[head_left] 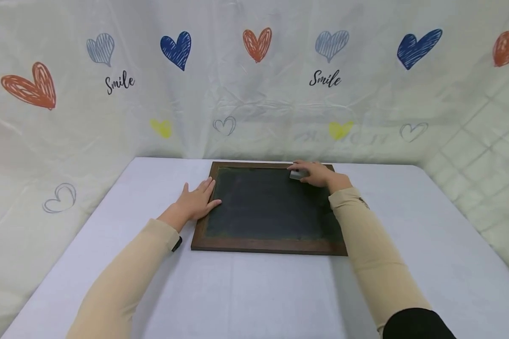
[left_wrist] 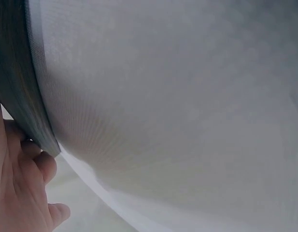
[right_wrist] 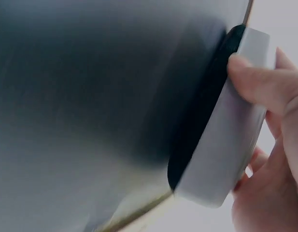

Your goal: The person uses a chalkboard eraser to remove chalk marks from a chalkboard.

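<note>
Tabletop [head_left: 254, 292] carries the chalkboard [head_left: 267, 207]. My left hand [head_left: 197, 202] lies flat, steadying its left frame; farther off, my right hand [head_left: 318, 173] grips the eraser [head_left: 297, 174] at the top edge. Wiping seems underway; next stroke needs even pressure.

— How is the light looking from the head view?
— Falling soft and even, shadows staying faint, edges bowing slightly.
— And the wrist views?
— Both are blurring badly, too close to focus.
</note>
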{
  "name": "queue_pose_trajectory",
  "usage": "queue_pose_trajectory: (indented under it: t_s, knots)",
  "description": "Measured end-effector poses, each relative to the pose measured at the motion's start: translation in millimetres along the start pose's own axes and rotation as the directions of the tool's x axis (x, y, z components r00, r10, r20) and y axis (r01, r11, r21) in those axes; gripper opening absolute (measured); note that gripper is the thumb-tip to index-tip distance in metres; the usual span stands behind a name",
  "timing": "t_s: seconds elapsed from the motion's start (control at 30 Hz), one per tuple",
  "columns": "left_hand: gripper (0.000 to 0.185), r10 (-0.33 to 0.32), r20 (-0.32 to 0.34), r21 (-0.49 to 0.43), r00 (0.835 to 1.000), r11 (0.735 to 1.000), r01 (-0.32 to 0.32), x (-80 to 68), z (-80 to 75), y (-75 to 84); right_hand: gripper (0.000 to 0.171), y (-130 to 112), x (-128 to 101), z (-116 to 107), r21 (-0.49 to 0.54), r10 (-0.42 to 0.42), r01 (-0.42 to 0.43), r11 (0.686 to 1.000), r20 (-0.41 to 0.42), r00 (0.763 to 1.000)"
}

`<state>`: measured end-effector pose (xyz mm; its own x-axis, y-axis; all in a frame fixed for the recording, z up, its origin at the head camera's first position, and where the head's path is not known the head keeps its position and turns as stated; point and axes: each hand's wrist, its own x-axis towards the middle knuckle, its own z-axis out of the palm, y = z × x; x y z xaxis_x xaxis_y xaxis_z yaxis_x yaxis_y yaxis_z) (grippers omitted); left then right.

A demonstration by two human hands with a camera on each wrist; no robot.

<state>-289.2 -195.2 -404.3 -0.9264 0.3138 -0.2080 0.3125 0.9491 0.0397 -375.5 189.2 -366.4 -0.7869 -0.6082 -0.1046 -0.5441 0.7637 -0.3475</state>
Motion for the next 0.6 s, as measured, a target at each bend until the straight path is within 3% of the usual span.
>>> queue_pose_trajectory:
  t_s: [0.13,0.37,0.47,0.6]
  knots:
    - [0.080,-0.005,0.007,0.012,1.000,1.000,0.005,2.1,0.4,-0.4,0.052,-17,14,6,-0.068,0.024,-0.025,0.997,-0.016,1.000]
    - [0.080,-0.004,0.000,0.011,1.000,1.000,0.004,3.9,1.2,-0.2,0.055,-77,53,25,-0.179,0.098,-0.092,0.979,0.022,0.995]
    - [0.080,-0.001,-0.001,0.006,1.000,1.000,0.001,4.5,2.6,1.3,0.055,-97,59,32,-0.226,0.043,-0.026,0.974,0.070,0.997]
    - [0.080,-0.001,-0.002,0.015,1.000,1.000,0.001,4.1,1.4,2.1,0.057,-115,49,34,-0.210,-0.058,0.088,0.974,0.146,0.988]
